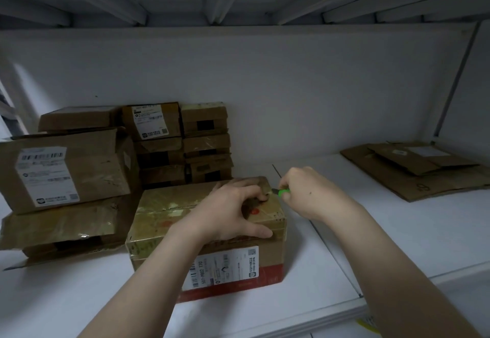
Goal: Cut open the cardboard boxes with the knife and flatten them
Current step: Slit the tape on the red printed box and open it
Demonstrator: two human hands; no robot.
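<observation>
Item: box (159, 221), taped, front centre on the bench (397, 231).
Left hand (228, 213): grips the box top, fingers curled near the far right corner.
Right hand (305, 191): clenched round the green knife (281, 192), which points at that corner.
Risk, as I judge it: the blade is just beside my left fingertips, and a slip off the slick tape could nick them.
Hidden: blade tip and cut depth.

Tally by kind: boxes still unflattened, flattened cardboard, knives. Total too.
Front box: 1
Other unflattened boxes: 9 countable, overlaps may hide more
Flattened cardboard pieces: 2 discernible
Knife: 1
Total: 13
</observation>
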